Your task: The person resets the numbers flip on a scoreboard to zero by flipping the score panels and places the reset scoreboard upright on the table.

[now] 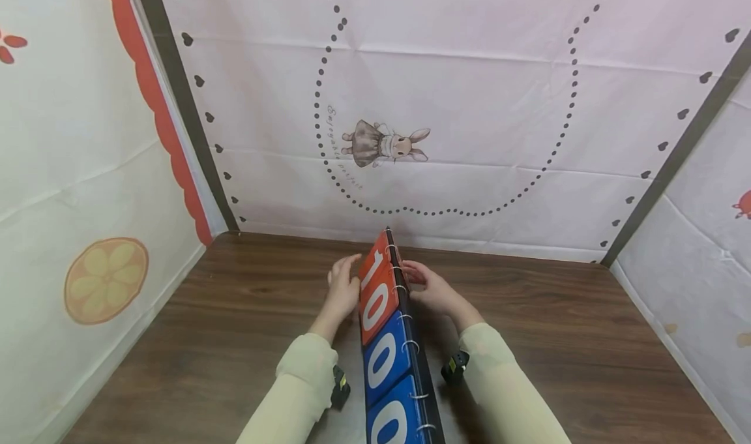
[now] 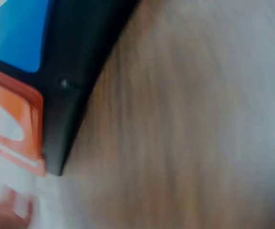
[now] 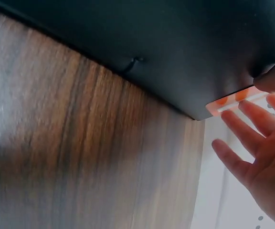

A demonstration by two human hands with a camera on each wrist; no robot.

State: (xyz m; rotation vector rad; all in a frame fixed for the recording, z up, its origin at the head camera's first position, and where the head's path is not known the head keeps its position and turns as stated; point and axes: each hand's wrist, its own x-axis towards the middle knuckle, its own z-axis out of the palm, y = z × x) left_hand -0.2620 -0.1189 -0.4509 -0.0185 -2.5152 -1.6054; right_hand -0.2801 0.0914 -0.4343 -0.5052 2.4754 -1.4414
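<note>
A flip scoreboard (image 1: 415, 372) with a black back and ring-bound number cards stands lengthwise in front of me. Red cards (image 1: 378, 291) showing 1 and 0 are at its far end, with blue cards (image 1: 387, 359) showing 0s nearer. My left hand (image 1: 343, 287) is beside the red cards; in the left wrist view its fingers are blurred and apart from the cards. On the other side, my right hand (image 1: 437, 294) has its thumb at the black back (image 3: 190, 52). Its fingers are spread, with tips overlapping an orange-red card edge (image 3: 233, 99) in the right wrist view.
The scoreboard rests on a dark wood-grain table (image 1: 557, 340). Behind it hangs a pale cloth wall (image 1: 469, 118) with a rabbit print, and further printed cloth encloses the left and right sides. Each wrist wears a small black camera (image 1: 340, 388).
</note>
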